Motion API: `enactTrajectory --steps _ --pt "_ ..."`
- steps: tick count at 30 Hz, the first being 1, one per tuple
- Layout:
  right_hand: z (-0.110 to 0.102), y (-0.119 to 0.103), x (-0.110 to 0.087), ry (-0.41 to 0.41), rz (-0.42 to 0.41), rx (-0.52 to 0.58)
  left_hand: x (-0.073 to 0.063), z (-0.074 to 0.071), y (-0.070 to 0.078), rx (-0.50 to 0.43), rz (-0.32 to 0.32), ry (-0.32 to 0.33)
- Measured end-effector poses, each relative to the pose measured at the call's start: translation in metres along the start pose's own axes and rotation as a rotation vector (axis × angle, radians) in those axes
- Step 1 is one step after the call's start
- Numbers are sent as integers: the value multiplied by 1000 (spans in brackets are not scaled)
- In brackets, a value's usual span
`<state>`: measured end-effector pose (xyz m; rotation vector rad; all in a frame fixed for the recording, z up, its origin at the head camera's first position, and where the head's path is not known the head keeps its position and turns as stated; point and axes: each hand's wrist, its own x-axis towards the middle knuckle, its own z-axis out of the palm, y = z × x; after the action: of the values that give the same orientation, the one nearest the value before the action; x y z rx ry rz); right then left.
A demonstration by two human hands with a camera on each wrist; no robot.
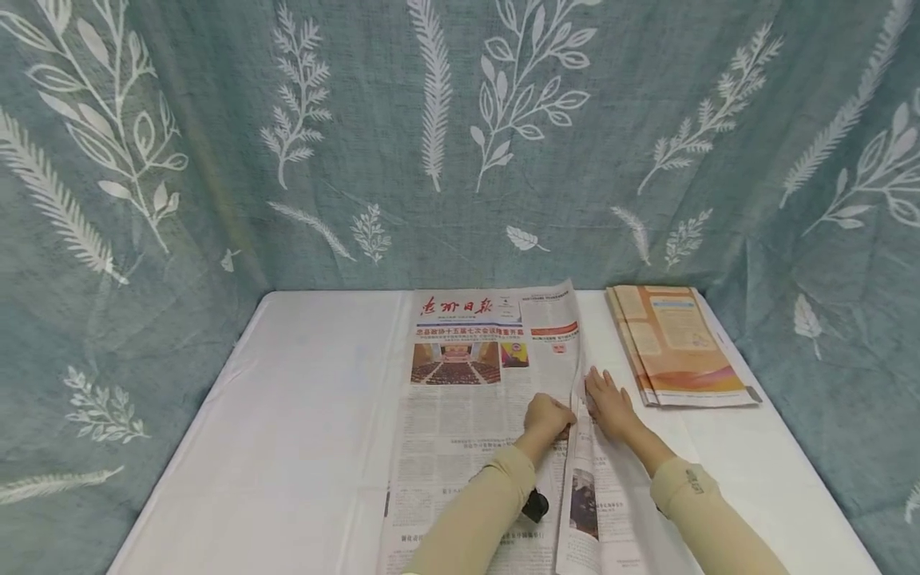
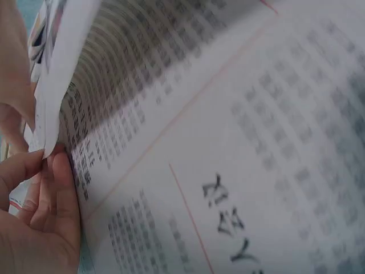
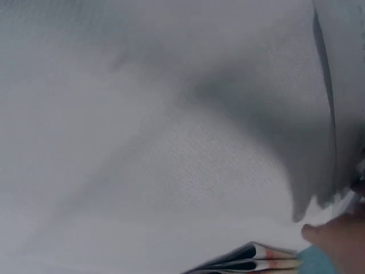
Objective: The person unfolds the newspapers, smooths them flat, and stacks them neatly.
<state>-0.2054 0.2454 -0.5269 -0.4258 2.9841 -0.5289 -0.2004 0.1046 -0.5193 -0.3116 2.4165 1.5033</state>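
Observation:
A newspaper [image 1: 460, 447] with a red title and a photo of a hall lies lengthwise on the table. Its right side is raised in a long fold [image 1: 584, 503] that runs toward the person. My left hand [image 1: 549, 417] pinches the raised page edge between thumb and fingers, as the left wrist view shows of the same hand [image 2: 48, 211]. Just right of the fold, my right hand [image 1: 611, 409] rests with fingers extended along the paper's right margin. At the lower right of the right wrist view, only part of that hand [image 3: 342, 240] shows.
A stack of folded orange-and-tan printed papers [image 1: 676, 343] lies at the table's back right. White cloth covers the table [image 1: 287, 415]. A blue-green curtain [image 1: 402, 224] with white leaf patterns hangs behind and at both sides. A small black object [image 1: 535, 505] shows beside the left sleeve.

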Motion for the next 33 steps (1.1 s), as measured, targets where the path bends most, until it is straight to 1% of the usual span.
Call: enactTrajectory --steps 2,4,6,8,13,15,19,21,26,30,33 --pt "3 1 -2 -23 -49 9 3 -2 -1 -82 -43 -10" --pt "7 2 -4 -30 -76 28 5 -4 -3 -116 -75 -17" --pt "11 3 -7 -22 -75 41 6 -8 -5 -134 -97 -23" --pt "13 2 -9 -15 -62 41 8 -12 -6 -119 -110 -22" --pt "12 -2 -10 -37 -14 -30 13 -25 -10 -92 -107 -34" --pt "11 -3 -10 -53 2 -40 15 -32 -12 -57 -92 -36" --pt "12 -2 -10 -67 17 -26 16 -47 -17 11 -69 -23" --pt "13 -2 -11 -72 18 -25 18 -54 -20 7 -66 -30" --pt "13 -2 -11 -71 17 -45 22 -73 -29 -58 -78 -75" --pt "9 -4 -11 -75 17 -64 23 -88 -35 -61 -87 -74" --pt "6 -7 -11 -100 31 -86 29 -98 -40 -48 -130 -62"
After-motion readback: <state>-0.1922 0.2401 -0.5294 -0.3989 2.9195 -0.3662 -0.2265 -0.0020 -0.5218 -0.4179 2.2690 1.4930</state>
